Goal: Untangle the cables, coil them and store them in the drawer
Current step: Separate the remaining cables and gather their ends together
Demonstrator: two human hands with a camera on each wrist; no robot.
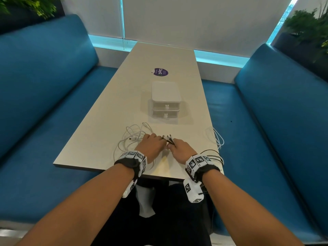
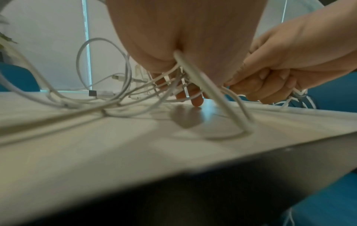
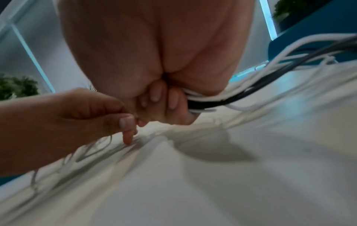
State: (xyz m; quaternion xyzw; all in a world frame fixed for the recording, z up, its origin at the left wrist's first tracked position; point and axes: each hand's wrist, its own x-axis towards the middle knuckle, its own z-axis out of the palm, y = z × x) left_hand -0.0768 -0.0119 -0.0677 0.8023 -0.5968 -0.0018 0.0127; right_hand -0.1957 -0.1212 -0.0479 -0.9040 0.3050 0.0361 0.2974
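A tangle of white cables (image 1: 132, 139) lies on the table's near left part. My left hand (image 1: 150, 144) sits over its right edge, and several white strands (image 2: 191, 71) run out from under its palm and fingers. My right hand (image 1: 181, 150) is a fist around a bundle of black and white cables (image 3: 204, 99), whose plug ends (image 1: 168, 138) stick out between the two hands. The bundle trails over the table's right edge (image 1: 215, 158). Behind the hands stands a white two-drawer unit (image 1: 166, 93) with both drawers closed.
The beige table (image 1: 159, 57) carries a round purple sticker (image 1: 160, 71) beyond the drawer unit. More white cable loops (image 1: 217, 137) hang at the right edge. Blue benches (image 1: 44, 89) (image 1: 276, 112) flank the table, with plants in both far corners.
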